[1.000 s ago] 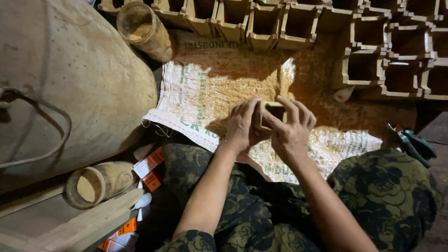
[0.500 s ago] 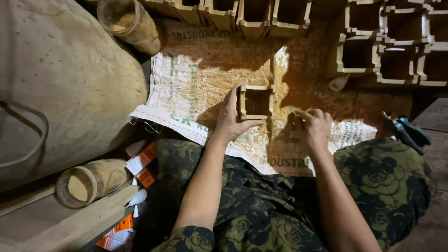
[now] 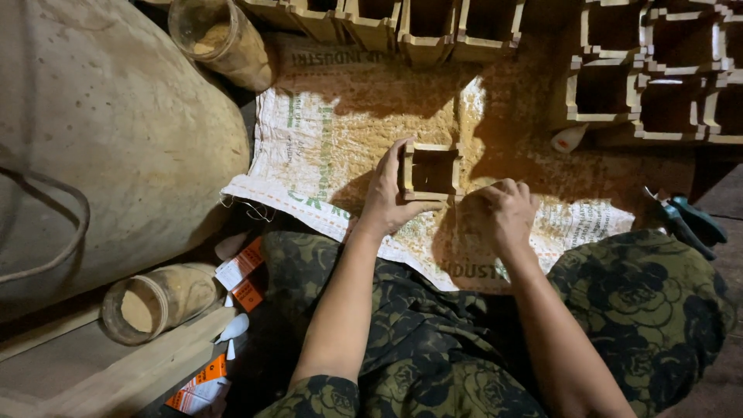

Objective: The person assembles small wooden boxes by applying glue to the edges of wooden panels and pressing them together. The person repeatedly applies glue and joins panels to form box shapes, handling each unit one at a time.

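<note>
At the far left a large, dusty sack [image 3: 101, 139] fills the view, with a loop of cord lying across its lower side. Above its right edge a clear jar [image 3: 220, 39] lies tilted, partly filled with sawdust, and below the sack a second jar [image 3: 159, 302] lies on its side on a wooden plank [image 3: 93, 371], beside small orange-and-white packets [image 3: 241, 271] and small white tubes. A woven white sack cloth [image 3: 325, 147], dusted with sawdust, is spread on the floor in front of the seated person's dark patterned trousers. The left hand [image 3: 387, 197] rests on this cloth with fingers spread, pressed flat against the left side of a small open wooden box [image 3: 431, 172], which stands near the middle of the cloth. Just to the right of and below the box, the right hand [image 3: 501, 213] is curled into a loose fist; whether it grips anything cannot be told. More open wooden boxes [image 3: 433, 27] line the top edge, and a stack of them [image 3: 658, 77] stands at upper right, with a small white bottle [image 3: 569, 139] lying near its foot. At the far right, teal-handled pliers [image 3: 685, 220] lie beside the person's knee.
</note>
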